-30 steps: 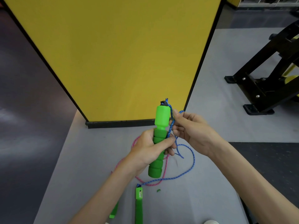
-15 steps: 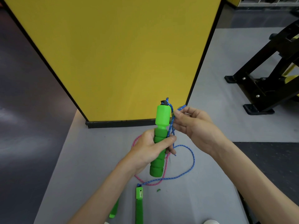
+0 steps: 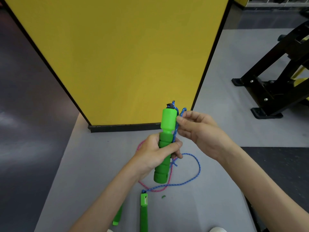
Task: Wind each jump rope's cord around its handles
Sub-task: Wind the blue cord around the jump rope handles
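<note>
Green ridged foam handle [image 3: 164,148], gripped by the left hand [image 3: 155,154], stands upright; at two o'clock the right hand [image 3: 200,131] pinches a loop of blue braided cord [image 3: 199,166]. Winding seems barely begun: most cord lies slack at six o'clock, crossing an unwound pink cord [image 3: 142,184].

The left hand [image 3: 155,154] and right hand [image 3: 204,133] are bare from fingertips to wrists. The left forearm [image 3: 117,195] and right forearm [image 3: 259,181] are also bare right down to the picture's lower edge. The thumb nails are short and plain. A white tip [image 3: 217,229] at the bottom edge is rounded like a shoe toe, though I cannot tell.
</note>
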`<state>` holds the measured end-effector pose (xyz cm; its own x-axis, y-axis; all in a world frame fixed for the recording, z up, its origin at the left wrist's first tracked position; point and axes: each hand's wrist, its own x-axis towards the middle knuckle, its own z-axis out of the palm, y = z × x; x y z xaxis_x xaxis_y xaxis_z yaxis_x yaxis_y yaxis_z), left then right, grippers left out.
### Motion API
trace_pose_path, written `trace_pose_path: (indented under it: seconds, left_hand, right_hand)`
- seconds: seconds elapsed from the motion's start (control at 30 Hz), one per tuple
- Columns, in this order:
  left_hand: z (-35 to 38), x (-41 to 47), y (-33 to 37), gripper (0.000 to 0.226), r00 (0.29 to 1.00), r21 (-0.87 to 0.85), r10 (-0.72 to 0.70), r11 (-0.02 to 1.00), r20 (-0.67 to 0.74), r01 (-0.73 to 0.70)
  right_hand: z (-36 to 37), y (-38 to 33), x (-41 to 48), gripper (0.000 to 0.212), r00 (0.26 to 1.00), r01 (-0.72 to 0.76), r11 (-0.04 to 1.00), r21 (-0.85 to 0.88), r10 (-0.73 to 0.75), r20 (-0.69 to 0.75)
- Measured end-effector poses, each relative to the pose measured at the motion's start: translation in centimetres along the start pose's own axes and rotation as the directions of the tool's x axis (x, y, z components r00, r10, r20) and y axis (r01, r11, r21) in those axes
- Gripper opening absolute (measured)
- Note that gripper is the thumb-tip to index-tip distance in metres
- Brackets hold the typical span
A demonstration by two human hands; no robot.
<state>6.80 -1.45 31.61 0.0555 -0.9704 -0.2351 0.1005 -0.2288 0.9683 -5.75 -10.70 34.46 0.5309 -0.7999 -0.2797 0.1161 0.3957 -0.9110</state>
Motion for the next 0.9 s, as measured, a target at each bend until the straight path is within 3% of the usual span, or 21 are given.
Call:
trace_pose_path:
  seconds: [0.13,0.27,0.4,0.5,0.63,0.77,0.9]
  left_hand:
    - [0.11,-0.18,0.11,0.015,0.999,0.012,0.004,1.0,0.033,-0.004]
    - [-0.18,0.01,0.08,0.012,0.999,0.0,0.037,0.999,-0.014,-0.037]
    - [-0.43,0.15,-0.11,0.01,0.999,0.008,0.045,0.999,-0.013,-0.044]
    - [-0.48,0.15,-0.09,0.014,1.0,0.022,0.008,1.0,0.015,-0.008]
    - [-0.54,0.12,-0.13,0.018,0.999,0.046,0.004,0.999,0.035,-0.006]
    - [-0.54,0.16,-0.08,0.014,0.999,0.017,0.042,0.999,-0.015,-0.042]
    - [-0.43,0.18,-0.2,0.012,0.998,0.012,0.056,0.998,-0.028,-0.056]
  right_hand:
    - [-0.44,-0.24,0.38,0.006,0.991,0.045,0.996,0.083,-0.034,-0.129]
    - [-0.05,0.13,-0.24,0.018,0.999,-0.037,0.998,-0.057,0.038,0.023]
    - [0.14,-0.17,-0.5,0.012,0.998,-0.01,0.99,-0.144,0.019,0.058]
    - [-0.21,-0.45,-0.14,0.019,0.999,0.032,0.999,-0.037,-0.032,-0.02]
    - [-0.71,-0.39,0.22,0.011,0.996,0.034,0.997,0.065,-0.028,-0.086]
    - [-0.16,0.21,-0.33,0.014,0.991,0.002,0.986,-0.168,0.021,0.134]
    - [-0.19,0.01,-0.29,0.025,0.996,0.053,0.971,-0.234,-0.034,0.085]
